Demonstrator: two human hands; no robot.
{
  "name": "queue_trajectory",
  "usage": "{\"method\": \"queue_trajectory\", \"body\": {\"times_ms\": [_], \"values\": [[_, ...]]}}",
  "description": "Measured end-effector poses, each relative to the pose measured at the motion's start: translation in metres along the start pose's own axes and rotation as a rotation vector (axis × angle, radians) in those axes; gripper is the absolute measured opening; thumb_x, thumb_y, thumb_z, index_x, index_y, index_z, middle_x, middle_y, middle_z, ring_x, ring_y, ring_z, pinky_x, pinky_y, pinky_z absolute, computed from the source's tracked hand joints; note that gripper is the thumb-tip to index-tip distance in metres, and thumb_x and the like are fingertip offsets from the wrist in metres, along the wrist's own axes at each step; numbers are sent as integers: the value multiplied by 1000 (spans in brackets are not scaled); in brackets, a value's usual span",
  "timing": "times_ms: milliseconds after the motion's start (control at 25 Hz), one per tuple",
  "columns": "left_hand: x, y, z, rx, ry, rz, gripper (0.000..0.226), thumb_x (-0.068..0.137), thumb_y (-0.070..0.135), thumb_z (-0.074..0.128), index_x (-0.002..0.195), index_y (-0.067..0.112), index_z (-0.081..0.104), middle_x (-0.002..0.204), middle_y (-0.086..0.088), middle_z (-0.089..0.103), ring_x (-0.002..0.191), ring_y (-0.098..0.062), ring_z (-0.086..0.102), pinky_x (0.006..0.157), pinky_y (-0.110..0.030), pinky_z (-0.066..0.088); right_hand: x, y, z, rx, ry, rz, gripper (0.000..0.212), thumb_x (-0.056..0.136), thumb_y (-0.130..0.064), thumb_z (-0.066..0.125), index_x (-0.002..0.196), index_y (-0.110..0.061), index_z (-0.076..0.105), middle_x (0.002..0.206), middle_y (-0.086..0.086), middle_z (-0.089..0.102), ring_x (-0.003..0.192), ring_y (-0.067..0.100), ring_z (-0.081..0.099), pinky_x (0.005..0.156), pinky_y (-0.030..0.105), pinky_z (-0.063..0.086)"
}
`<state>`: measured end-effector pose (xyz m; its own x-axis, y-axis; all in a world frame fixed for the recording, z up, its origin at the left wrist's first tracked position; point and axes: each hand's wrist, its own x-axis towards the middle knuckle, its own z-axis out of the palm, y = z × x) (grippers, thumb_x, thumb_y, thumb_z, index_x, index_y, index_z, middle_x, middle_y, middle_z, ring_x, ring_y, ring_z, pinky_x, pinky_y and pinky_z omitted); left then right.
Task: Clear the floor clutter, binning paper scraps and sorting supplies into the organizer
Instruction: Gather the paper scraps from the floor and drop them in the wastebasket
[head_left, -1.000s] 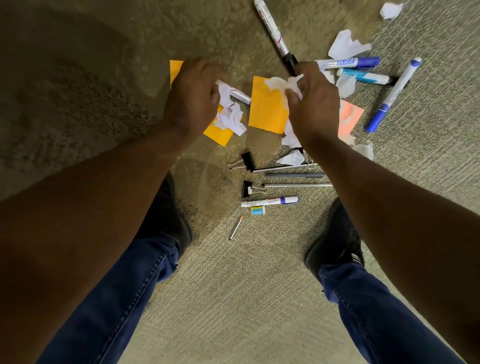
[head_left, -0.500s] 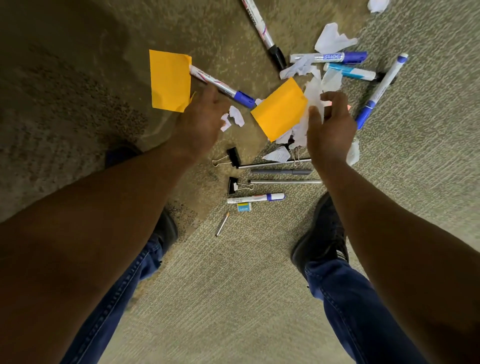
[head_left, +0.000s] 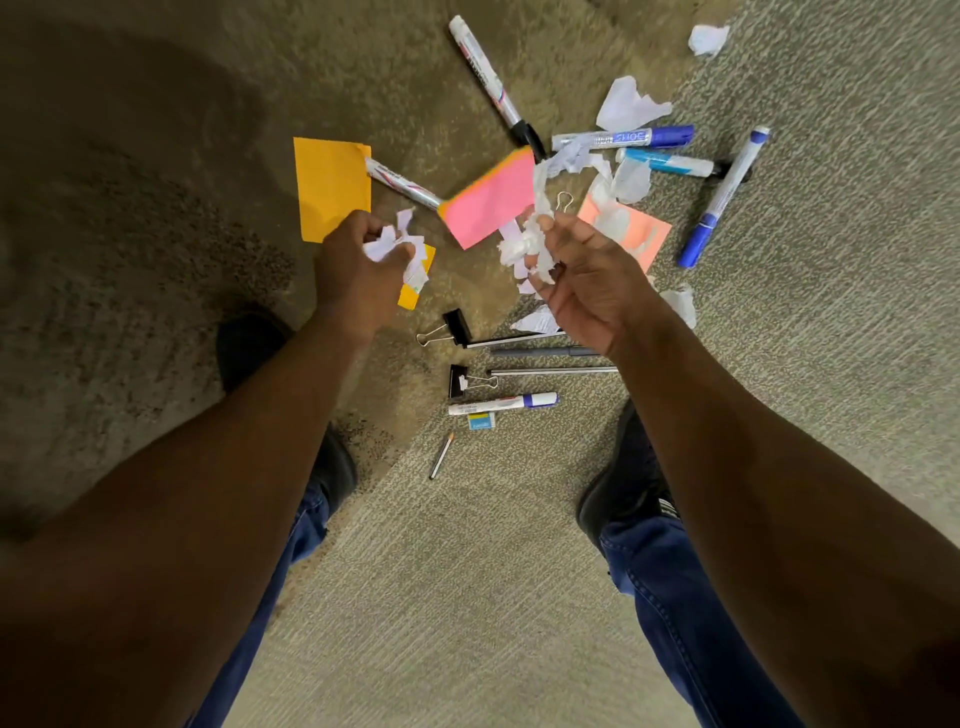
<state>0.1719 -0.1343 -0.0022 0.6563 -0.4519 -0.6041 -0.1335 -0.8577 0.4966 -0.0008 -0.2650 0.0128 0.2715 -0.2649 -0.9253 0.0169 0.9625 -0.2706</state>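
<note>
My left hand (head_left: 358, 270) grips a small wad of white paper scraps (head_left: 392, 244) above the carpet. My right hand (head_left: 587, 275) holds a bunch of white scraps (head_left: 524, 244) together with a pink and orange sticky pad (head_left: 491, 202), lifted off the floor. More white scraps (head_left: 631, 106) lie among the markers (head_left: 623, 137) at the upper right. An orange sheet (head_left: 330, 189) lies flat on the carpet at the left, with a marker (head_left: 402, 184) beside it.
Two binder clips (head_left: 454, 327), thin pens (head_left: 540, 352), a white marker (head_left: 501, 404), a small eraser (head_left: 480, 421) and a short pencil (head_left: 441, 455) lie between my feet. A salmon sheet (head_left: 636, 231) lies right of my right hand. No bin or organizer shows.
Both hands rose from the floor with scraps. The sticky pad in my right hand flipped from its orange face to its pink face. My left hand now grips white scraps.
</note>
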Motion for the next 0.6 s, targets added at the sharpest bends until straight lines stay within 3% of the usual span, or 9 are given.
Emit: {"method": "queue_trajectory", "body": {"times_ms": [80, 160, 240, 360, 440, 600], "values": [[-7, -4, -5, -57, -14, -44, 21, 87, 17, 68, 101, 4, 60, 94, -3, 57, 83, -15, 53, 65, -22, 37, -1, -3, -7, -160, 98, -57, 16, 93, -8, 59, 108, -10, 62, 96, 1, 67, 84, 15, 63, 67, 22, 54], [-14, -7, -6, -57, -18, -46, 19, 87, 16, 68, 99, 4, 60, 93, -6, 58, 83, -16, 53, 66, -25, 39, 0, -5, -19, -841, 268, -230, 27, 92, -15, 60, 119, -10, 61, 102, 9, 68, 89, 22, 67, 79, 25, 52], [-16, -10, -4, -24, -29, -41, 23, 87, 16, 69, 100, 0, 60, 94, -8, 59, 82, -18, 52, 69, -28, 42, 1, 1, -28, -1389, 341, -447, 31, 92, -17, 58, 123, -14, 58, 105, 13, 69, 93, 27, 66, 77, 20, 41], [-13, -9, 1, -7, -41, -48, 21, 87, 17, 69, 98, 3, 59, 92, -6, 57, 81, -18, 51, 68, -27, 40, 12, 17, -23, -1760, 135, -606, 43, 91, -9, 57, 132, -17, 44, 115, 17, 57, 98, 31, 59, 75, 31, 44], [-8, -7, 4, -22, -51, -58, 16, 87, 17, 69, 94, 9, 57, 91, -5, 57, 81, -17, 52, 67, -26, 41, 21, 27, -16, -1983, 110, -652, 52, 90, -9, 60, 135, -20, 37, 124, 18, 44, 101, 29, 54, 73, 34, 49], [-8, -2, 6, 1, -59, -40, 14, 86, 16, 69, 92, 12, 57, 90, -3, 58, 81, -15, 52, 63, -22, 37, 20, 42, -13, -2072, 6, -716, 42, 86, 7, 54, 122, -12, 45, 125, 19, 42, 98, 33, 53, 57, 37, 44]]}}
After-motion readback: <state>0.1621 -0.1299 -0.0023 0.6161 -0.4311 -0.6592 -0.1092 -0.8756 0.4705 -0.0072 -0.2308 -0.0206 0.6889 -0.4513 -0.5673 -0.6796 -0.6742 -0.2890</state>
